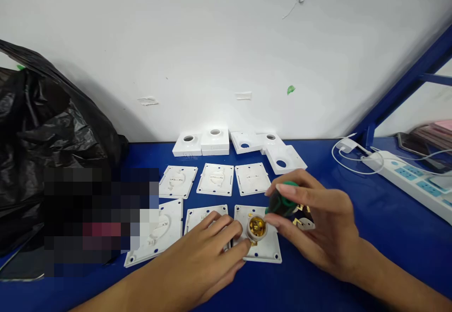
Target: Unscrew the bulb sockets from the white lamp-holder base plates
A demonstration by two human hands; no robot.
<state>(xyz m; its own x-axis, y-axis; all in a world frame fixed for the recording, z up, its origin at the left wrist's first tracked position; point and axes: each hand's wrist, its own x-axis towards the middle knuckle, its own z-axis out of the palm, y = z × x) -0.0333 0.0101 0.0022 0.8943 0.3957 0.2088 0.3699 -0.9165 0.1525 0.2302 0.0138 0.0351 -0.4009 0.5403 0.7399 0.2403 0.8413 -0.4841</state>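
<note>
My right hand (318, 213) is closed around a screwdriver (282, 200) with a green and black handle. The handle is tilted, with its lower end close to a round lamp socket (257, 227) lined with brass-coloured metal. That socket sits on a square white base plate (264, 254). My left hand (208, 246) lies palm down with fingers apart, one fingertip against the foot of the socket. Under its other fingers is a neighbouring white plate (201, 214), partly covered. Brass-coloured metal pieces (302, 220) show behind my right hand, mostly hidden.
Several white plates (215, 179) lie in rows on the blue table (353, 180). White covers with round holes (215, 142) stand along the wall. A black plastic bag (60, 109) is at left. A power strip (413, 175) with white cables is at right.
</note>
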